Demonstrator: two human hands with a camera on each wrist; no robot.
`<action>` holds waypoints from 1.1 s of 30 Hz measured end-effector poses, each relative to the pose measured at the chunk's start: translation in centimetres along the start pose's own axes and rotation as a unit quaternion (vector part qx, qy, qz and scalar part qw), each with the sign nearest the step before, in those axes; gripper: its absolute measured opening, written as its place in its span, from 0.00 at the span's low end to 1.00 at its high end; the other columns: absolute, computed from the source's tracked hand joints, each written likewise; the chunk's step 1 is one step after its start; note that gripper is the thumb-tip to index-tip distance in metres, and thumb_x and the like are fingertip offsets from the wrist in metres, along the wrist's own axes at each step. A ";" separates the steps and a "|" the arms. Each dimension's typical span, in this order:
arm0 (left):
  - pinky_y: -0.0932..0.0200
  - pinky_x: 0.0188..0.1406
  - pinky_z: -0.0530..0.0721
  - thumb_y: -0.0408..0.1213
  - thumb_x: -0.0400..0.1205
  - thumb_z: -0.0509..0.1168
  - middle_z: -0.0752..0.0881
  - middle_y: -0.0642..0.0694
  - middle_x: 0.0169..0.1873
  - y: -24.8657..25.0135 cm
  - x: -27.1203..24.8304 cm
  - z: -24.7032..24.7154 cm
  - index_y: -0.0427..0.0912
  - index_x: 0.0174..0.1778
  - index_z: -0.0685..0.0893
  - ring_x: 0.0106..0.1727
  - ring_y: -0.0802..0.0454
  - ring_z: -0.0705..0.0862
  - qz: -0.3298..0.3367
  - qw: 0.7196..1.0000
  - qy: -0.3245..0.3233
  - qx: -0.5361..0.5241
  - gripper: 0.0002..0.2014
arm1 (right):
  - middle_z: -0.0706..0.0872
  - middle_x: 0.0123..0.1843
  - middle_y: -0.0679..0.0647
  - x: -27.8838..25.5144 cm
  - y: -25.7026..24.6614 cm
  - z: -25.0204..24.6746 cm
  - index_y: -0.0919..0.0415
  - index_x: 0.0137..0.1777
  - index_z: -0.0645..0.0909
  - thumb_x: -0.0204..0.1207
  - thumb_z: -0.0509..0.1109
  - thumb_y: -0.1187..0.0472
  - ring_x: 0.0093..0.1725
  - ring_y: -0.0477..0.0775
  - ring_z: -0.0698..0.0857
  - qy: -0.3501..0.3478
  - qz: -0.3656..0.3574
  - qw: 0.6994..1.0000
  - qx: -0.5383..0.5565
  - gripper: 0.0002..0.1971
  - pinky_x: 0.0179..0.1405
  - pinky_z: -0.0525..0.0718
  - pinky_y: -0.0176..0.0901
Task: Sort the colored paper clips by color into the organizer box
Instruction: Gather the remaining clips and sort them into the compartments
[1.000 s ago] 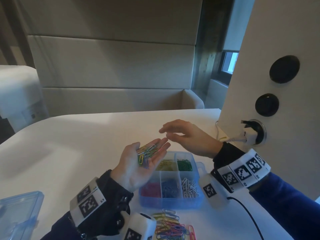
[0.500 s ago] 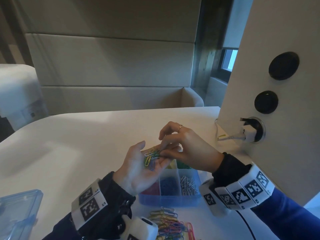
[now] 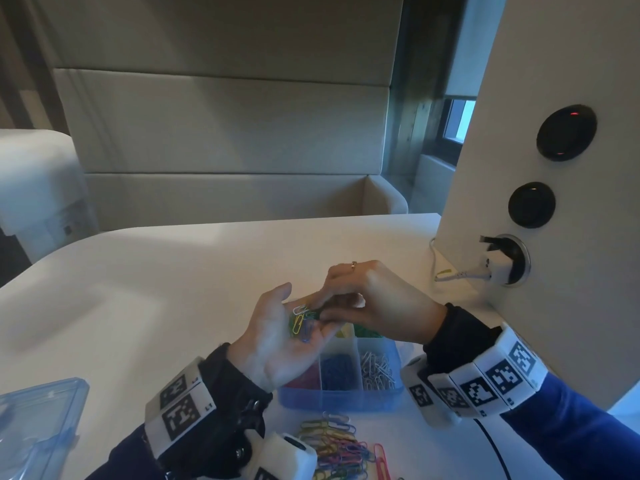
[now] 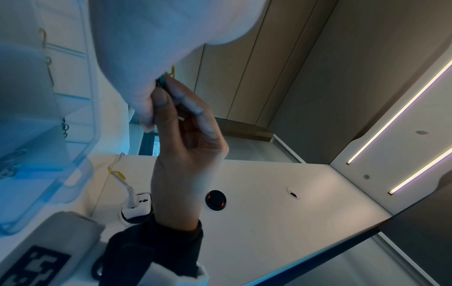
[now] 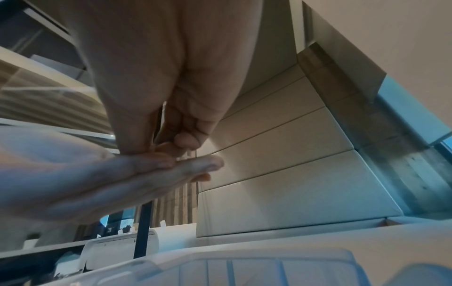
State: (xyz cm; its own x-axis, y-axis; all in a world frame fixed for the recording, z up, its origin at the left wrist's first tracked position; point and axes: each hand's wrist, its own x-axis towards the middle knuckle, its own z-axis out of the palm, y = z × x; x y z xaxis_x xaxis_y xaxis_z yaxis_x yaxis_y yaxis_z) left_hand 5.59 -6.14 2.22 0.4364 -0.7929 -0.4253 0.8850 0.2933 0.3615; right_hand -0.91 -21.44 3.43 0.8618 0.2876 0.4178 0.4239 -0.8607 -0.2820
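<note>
A: Figure, head view. Where do the clips lie, taking the organizer box (image 3: 341,398) as landmark?

B: A small handful of clips (image 3: 302,322) (white, yellow, green and blue) rests on the upturned left hand (image 3: 281,344), which is held above the box's left half. A loose pile of mixed clips (image 3: 341,448) lies on the table (image 3: 173,289) just in front of the box, on the viewer's side.

A: And the grip of each hand?

B: The left hand is flat, palm up, fingers spread and relaxed; it carries the handful without curling round it. The right hand (image 3: 379,306) reaches in from the box's right side, its thumb and forefinger pressed together on the clips at the left fingertips. The left wrist view shows dark green wire (image 4: 162,80) between those two fingers (image 4: 178,91); a ring (image 3: 353,265) sits on one right finger.

A: What does the box already hold?

B: Near row, left to right: red clips (image 3: 304,379), blue clips (image 3: 337,370), white clips (image 3: 377,370). Far row: yellow clips (image 3: 344,331) and green clips (image 3: 365,331), partly hidden by the hands; the far-left compartment is covered.

A: Other items?

B: A clear blue lid (image 3: 33,431) lies on the table well to the left of the box. To the box's right, a white panel (image 3: 568,64) carries a plugged-in white charger (image 3: 498,266).
</note>
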 end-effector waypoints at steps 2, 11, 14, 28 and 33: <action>0.65 0.49 0.67 0.51 0.90 0.45 0.77 0.39 0.31 -0.1 -0.1 0.1 0.22 0.43 0.83 0.40 0.52 0.69 -0.009 1.000 -0.013 -0.001 0.34 | 0.83 0.42 0.51 0.1 0.0 0.1 0.60 0.47 0.89 0.75 0.75 0.63 0.39 0.41 0.78 -0.003 -0.009 1.000 -0.018 0.03 0.41 0.77 0.31; 0.54 0.38 0.82 0.51 0.89 0.47 0.79 0.37 0.32 -0.6 -0.2 0.4 0.27 0.42 0.78 0.30 0.43 0.81 -0.035 0.998 -0.043 -0.038 0.29 | 0.78 0.46 0.51 -0.4 -0.2 0.1 0.61 0.47 0.80 0.81 0.66 0.64 0.42 0.42 0.74 0.004 0.042 0.999 0.015 0.02 0.43 0.71 0.26; 0.43 0.57 0.79 0.49 0.90 0.48 0.85 0.22 0.49 -0.6 0.2 0.0 0.13 0.50 0.78 0.49 0.31 0.86 -0.022 0.999 -0.038 -0.007 0.34 | 0.82 0.42 0.49 -0.8 -0.2 -0.8 0.59 0.47 0.79 0.82 0.65 0.64 0.40 0.44 0.80 0.018 0.105 0.991 0.084 0.03 0.38 0.78 0.34; 0.37 0.65 0.76 0.46 0.90 0.47 0.81 0.20 0.62 -0.2 1.5 -0.9 0.18 0.70 0.71 0.66 0.25 0.79 0.005 1.000 -0.011 0.007 0.30 | 0.90 0.37 0.47 -3.7 3.7 -1.7 0.56 0.43 0.87 0.77 0.72 0.63 0.37 0.42 0.86 0.096 0.302 0.948 0.037 0.04 0.43 0.83 0.35; 0.39 0.66 0.77 0.47 0.90 0.46 0.82 0.20 0.61 -0.4 1.6 -0.9 0.19 0.70 0.71 0.66 0.26 0.80 0.010 0.999 -0.012 0.029 0.30 | 0.86 0.48 0.48 -3.9 3.0 -1.3 0.51 0.50 0.90 0.79 0.70 0.56 0.44 0.43 0.83 0.025 0.262 0.964 -0.033 0.07 0.44 0.81 0.34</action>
State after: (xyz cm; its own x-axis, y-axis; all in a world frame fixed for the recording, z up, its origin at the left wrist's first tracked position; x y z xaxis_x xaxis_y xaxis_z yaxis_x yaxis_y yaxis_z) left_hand 6.05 -7.01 0.62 0.4497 -0.7999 -0.3973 0.8648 0.2786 0.4178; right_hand -3.39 -25.64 2.05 0.9376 -0.2127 0.2751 -0.0853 -0.9076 -0.4111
